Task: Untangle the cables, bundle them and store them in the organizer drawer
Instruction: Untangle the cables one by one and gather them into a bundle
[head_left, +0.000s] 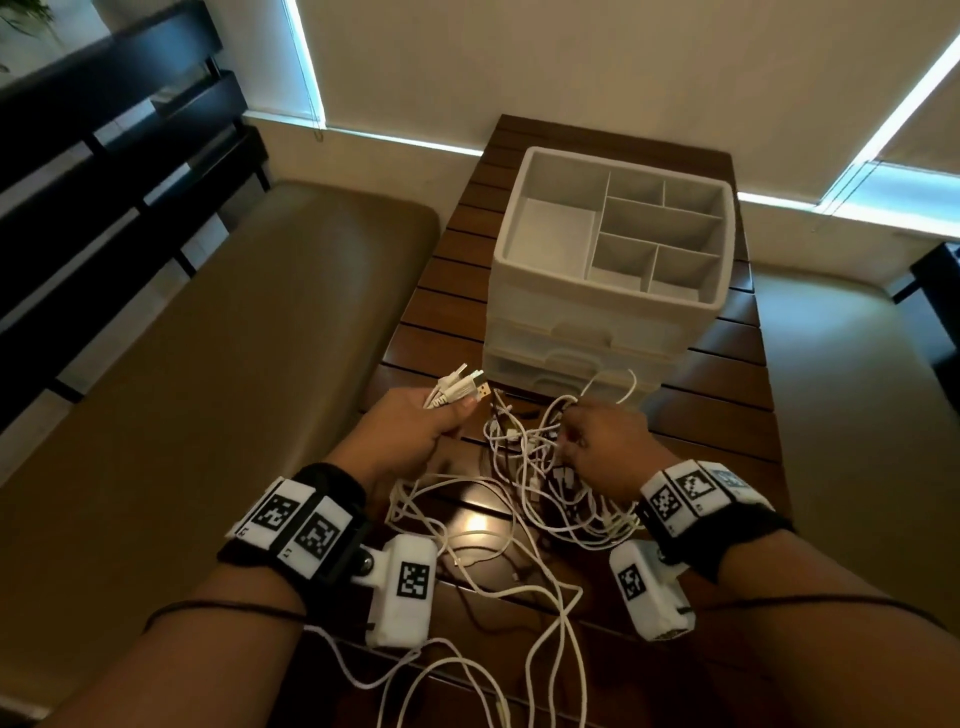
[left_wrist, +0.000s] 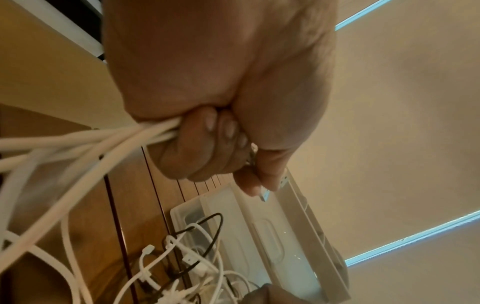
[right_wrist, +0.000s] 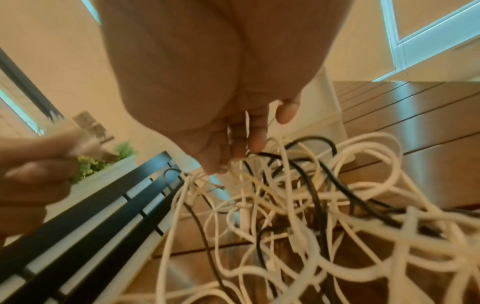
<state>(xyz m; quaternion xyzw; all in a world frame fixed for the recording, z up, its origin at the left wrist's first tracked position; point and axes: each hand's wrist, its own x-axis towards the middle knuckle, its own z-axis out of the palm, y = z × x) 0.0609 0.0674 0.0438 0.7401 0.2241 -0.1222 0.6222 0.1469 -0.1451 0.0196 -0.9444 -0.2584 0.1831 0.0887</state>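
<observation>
Cables (head_left: 524, 483) lay in one messy white and black pile on the wooden table (head_left: 727, 415), just before the organizer (head_left: 524, 249) with three drawers. Left hand (head_left: 415, 431) squeezed several plug ends (head_left: 460, 388). Right hand (head_left: 605, 447) pinched strands in the pile.
</observation>
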